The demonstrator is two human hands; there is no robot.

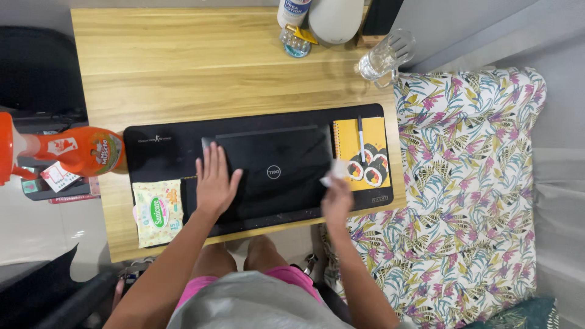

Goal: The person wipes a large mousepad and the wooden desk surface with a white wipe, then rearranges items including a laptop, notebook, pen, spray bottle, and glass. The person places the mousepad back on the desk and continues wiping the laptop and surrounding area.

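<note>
A closed black laptop (274,164) lies on a black desk mat (158,149) on a wooden desk (201,67). My left hand (214,180) rests flat on the laptop's left side, fingers spread. My right hand (337,198) is at the laptop's right edge, pinching a small white wipe (336,170) against it. A yellow notebook (356,137) with a pen (361,137) on it lies just right of the laptop.
A pack of wet wipes (158,211) lies at the mat's left end. An orange spray bottle (73,151) sits left of the desk. A glass mug (384,56), bottles (294,24) and a white round device (336,18) stand at the desk's far edge. A floral bed cover (469,183) lies right.
</note>
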